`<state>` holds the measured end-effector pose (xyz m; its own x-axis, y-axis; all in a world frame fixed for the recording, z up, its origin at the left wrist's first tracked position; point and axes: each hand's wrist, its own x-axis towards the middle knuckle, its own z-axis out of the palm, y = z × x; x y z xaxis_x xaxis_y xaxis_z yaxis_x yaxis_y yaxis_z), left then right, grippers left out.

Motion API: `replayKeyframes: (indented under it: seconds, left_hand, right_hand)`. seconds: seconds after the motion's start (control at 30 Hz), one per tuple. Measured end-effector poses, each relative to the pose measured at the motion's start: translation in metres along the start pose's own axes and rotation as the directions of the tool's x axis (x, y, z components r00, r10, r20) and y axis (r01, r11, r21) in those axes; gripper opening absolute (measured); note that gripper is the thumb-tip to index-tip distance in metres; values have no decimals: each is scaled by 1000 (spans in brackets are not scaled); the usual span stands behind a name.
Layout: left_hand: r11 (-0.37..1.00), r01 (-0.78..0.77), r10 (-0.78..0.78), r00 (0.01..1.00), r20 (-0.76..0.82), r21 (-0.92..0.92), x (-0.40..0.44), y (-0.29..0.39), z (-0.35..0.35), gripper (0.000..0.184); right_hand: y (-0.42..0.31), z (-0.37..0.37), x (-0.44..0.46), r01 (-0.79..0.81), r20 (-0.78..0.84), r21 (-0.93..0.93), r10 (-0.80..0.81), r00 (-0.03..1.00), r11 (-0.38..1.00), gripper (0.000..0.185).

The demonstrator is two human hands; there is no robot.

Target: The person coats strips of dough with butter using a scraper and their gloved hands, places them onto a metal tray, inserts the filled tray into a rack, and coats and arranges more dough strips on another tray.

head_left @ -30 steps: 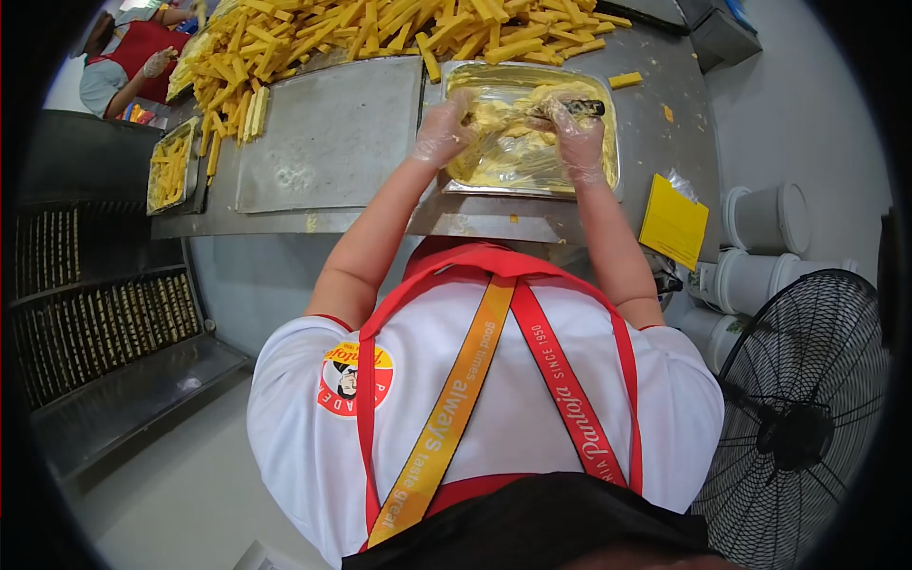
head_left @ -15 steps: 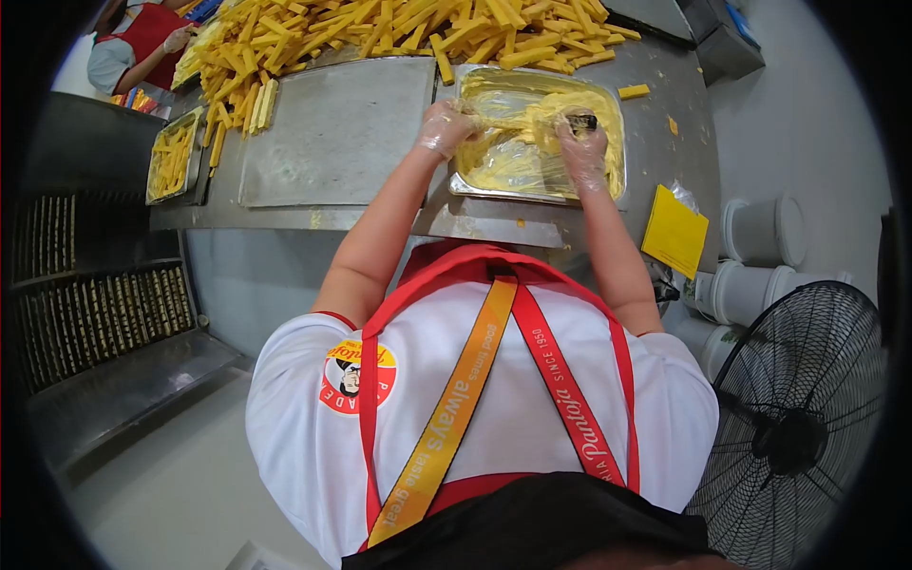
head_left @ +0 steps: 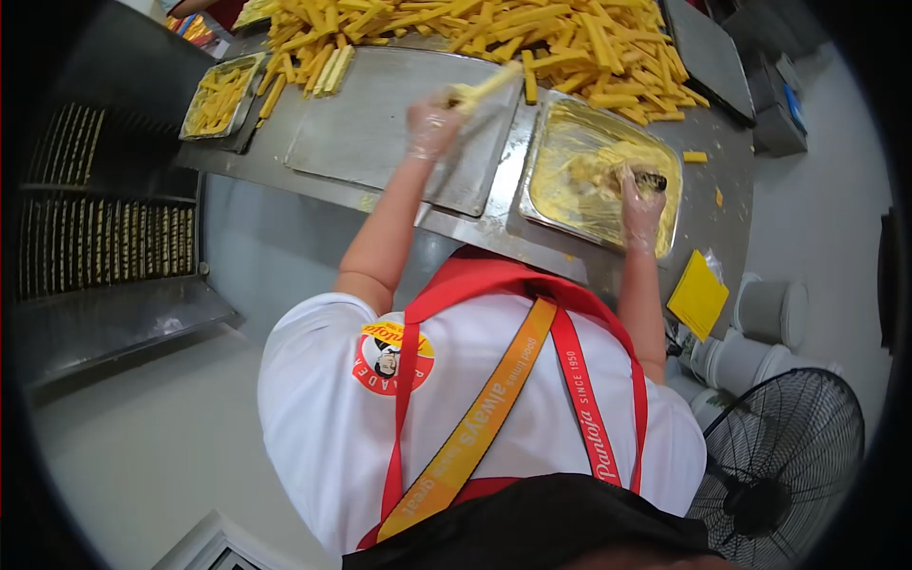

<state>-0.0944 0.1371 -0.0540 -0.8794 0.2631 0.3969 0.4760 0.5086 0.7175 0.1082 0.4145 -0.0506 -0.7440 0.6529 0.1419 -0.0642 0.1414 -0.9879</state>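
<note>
My left hand (head_left: 433, 127), in a clear glove, is closed on a cream-coated yellow stick (head_left: 494, 87), blurred by motion, above the flat metal tray (head_left: 380, 123). To the right, my gloved right hand (head_left: 642, 211) grips the black handle of a tool (head_left: 650, 180) over the deep metal pan (head_left: 528, 180). Yellow cream (head_left: 579, 171) is smeared across that pan, and the tool's far end is hard to make out in it. Behind both trays lies a large pile of yellow sticks (head_left: 598, 47). Several coated sticks (head_left: 332, 70) rest at the flat tray's upper left corner.
A small tray of sticks (head_left: 217, 99) stands at the table's left. One loose stick (head_left: 694, 157) lies right of the pan, near a yellow cloth (head_left: 698, 295). White buckets (head_left: 768, 310) and a black fan (head_left: 784, 465) are at right; a dark rack (head_left: 104, 237) is at left.
My left hand has moved left from the pan to over the flat tray, carrying a coated stick. My right hand stays at the pan with the tool. The whole view has shifted and turned.
</note>
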Motion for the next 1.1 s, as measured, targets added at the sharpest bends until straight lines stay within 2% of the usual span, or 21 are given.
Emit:
replayKeyframes:
  seconds: [0.03,0.1,0.13,0.17,0.23,0.27,0.33,0.43,0.53,0.57,0.63,0.67,0.7,0.73,0.77,0.8,0.87,0.9,1.0,1.07,1.1]
  left_hand:
    - [972,-94,117,988,-97,214,14,-38,-21,24]
    - [943,203,-144,964,-225,265,29,-56,-62,22]
    - [934,194,-98,947,-306,299,38,-97,-69,20]
    - [924,188,-50,923,-382,332,47,-144,-70,18]
    - [879,219,-26,909,-416,423,57,-192,-84,16]
    - [853,234,-13,903,-430,466,61,-201,-90,15]
    - [852,275,-99,920,-378,446,70,-212,-97,15]
    - [807,324,-160,925,-345,494,87,-246,-92,14]
    - [719,287,-87,941,-328,633,90,-264,-86,16]
    - [680,259,-43,948,-316,686,90,-267,-84,17]
    - [672,392,-212,915,-344,629,92,-244,-82,28]
    - [683,425,-276,903,-329,594,88,-189,-91,33]
    - [688,460,-340,888,-311,561,86,-152,-90,37]
    - [742,278,-130,952,-277,610,85,-144,-76,37]
    - [754,89,88,968,-234,651,85,-138,-64,37]
    - [724,-101,303,935,-183,683,86,-129,-50,38]
    - [844,-82,137,988,-67,530,106,-88,-24,41]
    - [857,-156,190,982,-20,491,118,-86,-6,41]
    - [888,-270,271,961,50,373,148,-59,38,42]
    - [884,-334,339,940,43,327,165,-49,59,42]
    - [869,-322,307,946,100,376,172,-49,69,42]
  right_hand:
    - [-5,0,-5,-2,59,77,-3,998,997,16]
    - [-12,-7,-11,-153,149,29,147,978,988,17]
    - [-15,-11,-8,-224,188,-3,221,957,975,17]
    - [-16,-18,0,-215,109,-23,216,970,976,17]
    - [-19,-31,11,-211,-56,-63,208,977,975,18]
    - [-24,-31,16,-171,-93,-285,150,984,943,19]
    - [-34,-28,21,-100,-128,-679,17,992,727,20]
    - [-23,-7,11,185,151,-672,-112,982,717,21]
    - [-12,12,-5,120,212,-484,-17,977,867,20]
    - [-16,8,-1,9,142,-442,60,988,897,20]
    - [-25,-2,15,-203,11,-321,218,976,925,19]
    - [-19,-12,23,-156,-45,-219,150,988,963,19]
    - [-22,-12,26,-163,-99,-240,143,985,957,19]
    - [-30,-11,29,-169,-150,-262,133,980,950,19]
    - [-33,-11,35,-174,-199,-284,119,973,943,19]
    - [0,-22,46,-67,-148,-708,-55,987,703,20]
    - [-6,1,27,241,152,-607,-187,970,757,19]
    - [-9,12,19,380,287,-523,-262,922,763,19]
    - [-19,10,18,-36,241,-459,164,957,888,24]
    - [-22,-10,41,-227,63,-350,264,962,909,23]
    - [-24,-22,47,-314,-21,-281,321,947,907,23]
